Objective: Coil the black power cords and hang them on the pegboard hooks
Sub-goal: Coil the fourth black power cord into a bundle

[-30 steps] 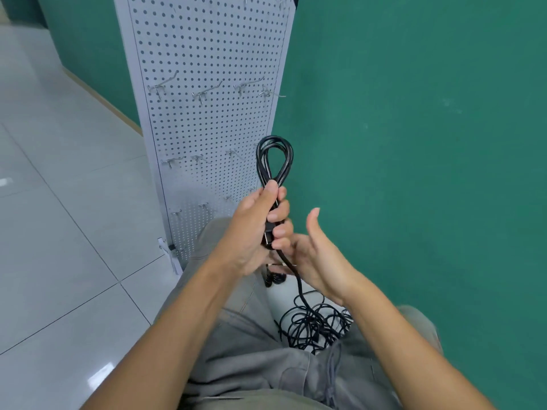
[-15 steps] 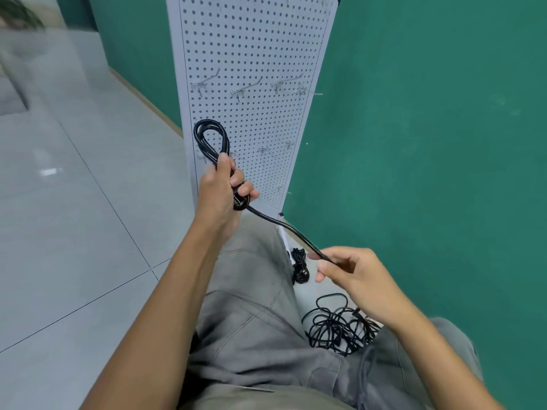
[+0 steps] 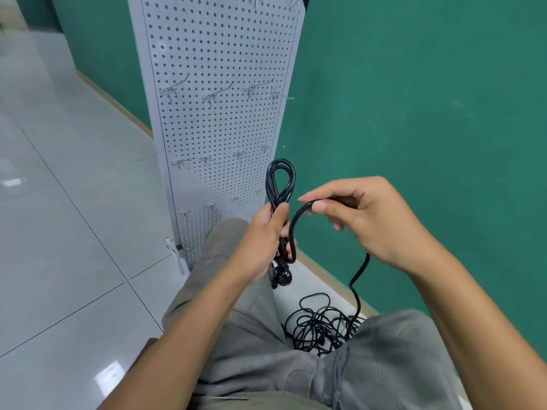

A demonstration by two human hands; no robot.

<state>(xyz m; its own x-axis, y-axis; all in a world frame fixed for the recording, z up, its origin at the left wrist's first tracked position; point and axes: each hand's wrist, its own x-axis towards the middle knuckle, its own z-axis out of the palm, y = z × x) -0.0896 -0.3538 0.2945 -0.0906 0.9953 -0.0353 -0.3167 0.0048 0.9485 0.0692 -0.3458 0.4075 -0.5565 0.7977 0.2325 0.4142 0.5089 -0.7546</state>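
Down by the pegboard [image 3: 219, 119], the left hand [image 3: 263, 241] grips the coil [image 3: 279, 184] at its waist, loops standing up above the fist. The right hand [image 3: 364, 217] pinches the free run of cord [image 3: 299, 214] between thumb and fingertips — bowed over toward the coil. Its tail drops to a loose tangle [image 3: 319, 324] on the floor. I'd judge the cord light, limp yet springy, smooth-jacketed; best held tight where the loops cross, else they fan out. The hooks [image 3: 213, 94] hang bare.
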